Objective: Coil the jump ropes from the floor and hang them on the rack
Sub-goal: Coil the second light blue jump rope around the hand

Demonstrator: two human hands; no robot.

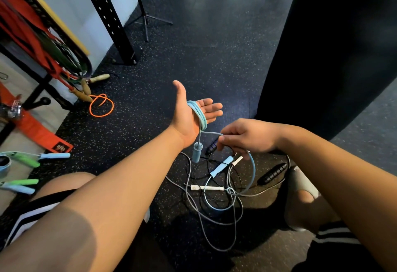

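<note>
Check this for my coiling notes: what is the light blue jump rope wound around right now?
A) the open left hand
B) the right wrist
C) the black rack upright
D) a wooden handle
A: the light blue jump rope loops several times round the palm of the left hand, whose fingers are straight, while the right hand pinches the rope's free run.

a light blue rope (pixel 198 114) and an orange rope (pixel 101 106) show against a black floor (pixel 193 56) flecked with pale specks.
</note>
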